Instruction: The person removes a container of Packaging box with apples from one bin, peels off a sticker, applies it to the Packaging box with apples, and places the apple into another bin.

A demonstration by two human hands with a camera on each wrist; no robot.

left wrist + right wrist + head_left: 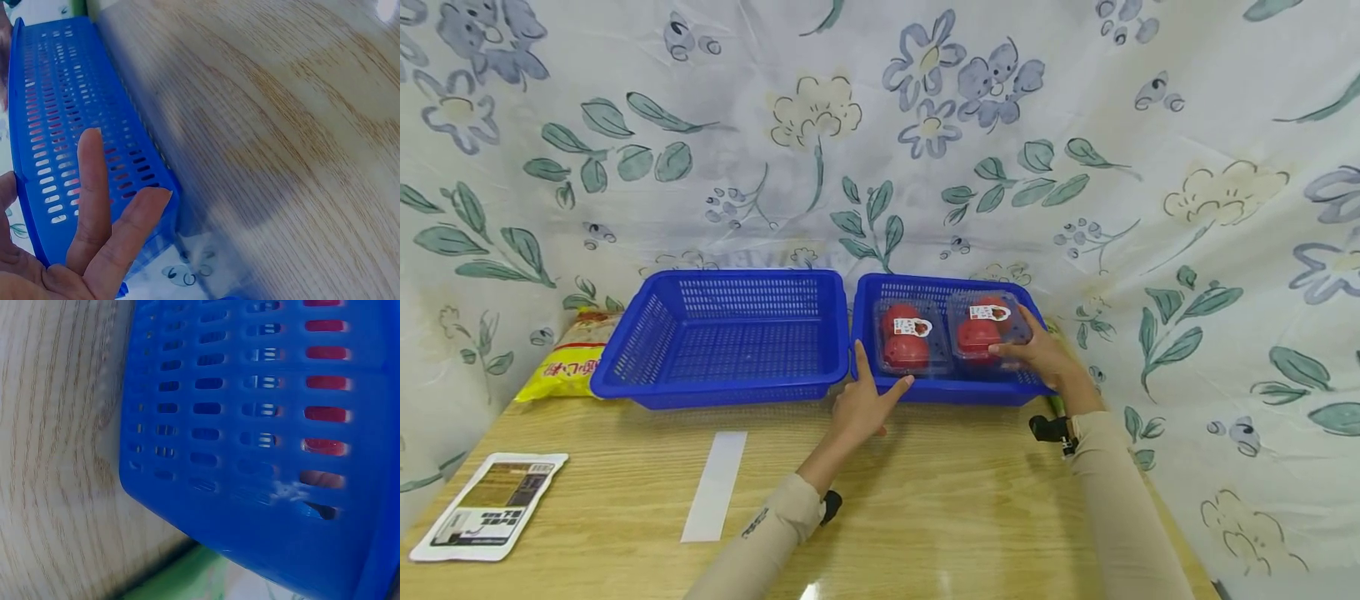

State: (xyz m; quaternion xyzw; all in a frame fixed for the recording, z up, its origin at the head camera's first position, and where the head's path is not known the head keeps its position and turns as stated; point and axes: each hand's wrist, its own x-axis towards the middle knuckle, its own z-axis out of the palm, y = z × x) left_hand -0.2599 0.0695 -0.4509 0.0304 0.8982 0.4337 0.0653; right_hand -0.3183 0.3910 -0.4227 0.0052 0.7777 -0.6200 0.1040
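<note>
Inside the right blue basket lie two clear plastic boxes of round red fruit with white labels, side by side. My right hand reaches over the front right of the basket and grips the right fruit box, thumb at its front and fingers at its right side. Left of it sits the other fruit box, touched by neither hand. My left hand is at the basket's front left corner, index finger along the left rim and thumb at the front rim. Two straight fingers show outside the slotted wall.
A second blue basket stands close on the left, nothing in it. Behind its left end lies a yellow food bag. A white printed packet and a white strip lie on the wooden table. Something green lies beside the right basket.
</note>
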